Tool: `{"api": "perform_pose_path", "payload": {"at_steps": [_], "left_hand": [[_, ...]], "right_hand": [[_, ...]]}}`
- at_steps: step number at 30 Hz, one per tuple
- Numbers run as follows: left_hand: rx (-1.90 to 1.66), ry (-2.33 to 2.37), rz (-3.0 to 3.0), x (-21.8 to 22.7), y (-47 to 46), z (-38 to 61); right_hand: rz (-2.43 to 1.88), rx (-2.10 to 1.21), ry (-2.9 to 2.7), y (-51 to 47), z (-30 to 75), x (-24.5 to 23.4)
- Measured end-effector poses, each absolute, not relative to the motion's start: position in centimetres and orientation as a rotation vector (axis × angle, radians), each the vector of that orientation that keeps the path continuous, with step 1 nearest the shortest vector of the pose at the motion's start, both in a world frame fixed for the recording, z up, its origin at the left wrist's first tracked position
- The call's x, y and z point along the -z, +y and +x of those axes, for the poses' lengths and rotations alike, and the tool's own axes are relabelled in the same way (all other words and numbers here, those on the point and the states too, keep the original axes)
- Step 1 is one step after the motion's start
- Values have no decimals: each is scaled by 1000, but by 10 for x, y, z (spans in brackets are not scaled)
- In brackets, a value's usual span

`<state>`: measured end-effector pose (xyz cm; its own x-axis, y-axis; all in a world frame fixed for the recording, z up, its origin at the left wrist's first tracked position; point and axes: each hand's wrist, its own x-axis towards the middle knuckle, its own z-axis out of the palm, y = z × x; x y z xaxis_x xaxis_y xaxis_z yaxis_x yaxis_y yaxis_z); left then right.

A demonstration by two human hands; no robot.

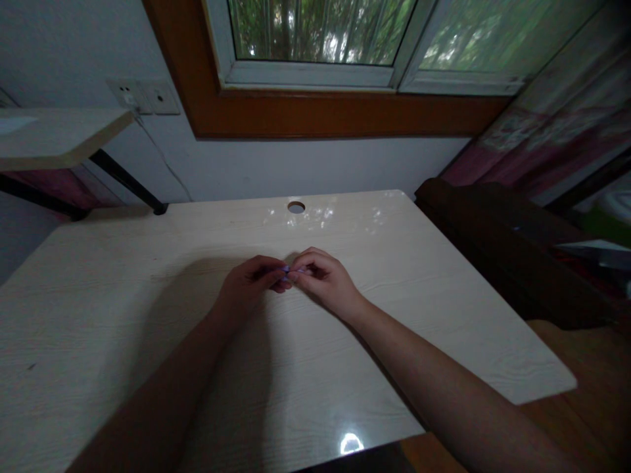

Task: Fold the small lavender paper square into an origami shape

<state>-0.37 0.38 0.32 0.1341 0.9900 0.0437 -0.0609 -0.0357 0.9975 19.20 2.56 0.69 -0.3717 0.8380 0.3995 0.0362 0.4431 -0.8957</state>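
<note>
Over the middle of the pale wood-grain table point(394, 263), my two hands meet at the fingertips. Between them is a small purple piece point(286, 269), mostly covered by the fingers, so its kind cannot be made out. My left hand point(251, 279) pinches it from the left with thumb and forefinger. From the right, the thumb and fingertips of my right hand point(323, 276) close on the same spot, with a bit of purple showing at the fingers.
A round cable hole point(296, 207) lies near the table's back edge. A raised shelf point(64, 138) on black legs stands at the left, by a wall socket point(142, 96) with a thin cord. Dark wooden furniture point(493, 249) flanks the right side. Behind is a window point(320, 39).
</note>
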Motion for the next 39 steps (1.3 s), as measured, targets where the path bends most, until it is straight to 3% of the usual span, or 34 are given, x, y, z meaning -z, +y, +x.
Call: {"api": "perform_pose_path", "payload": {"at_steps": [8, 22, 29, 39], "left_hand": [[-1200, 991, 1227, 3, 5, -3], [-1219, 1056, 1286, 2, 4, -2], [-1222, 1071, 1325, 1, 4, 0], [-1259, 1076, 1408, 0, 1, -3]], "right_hand": [[-848, -1114, -1668, 27, 193, -2], [-721, -1529, -1394, 26, 185, 1], [-797, -1467, -1406, 27, 186, 2], [-864, -1129, -1682, 21, 186, -2]]}}
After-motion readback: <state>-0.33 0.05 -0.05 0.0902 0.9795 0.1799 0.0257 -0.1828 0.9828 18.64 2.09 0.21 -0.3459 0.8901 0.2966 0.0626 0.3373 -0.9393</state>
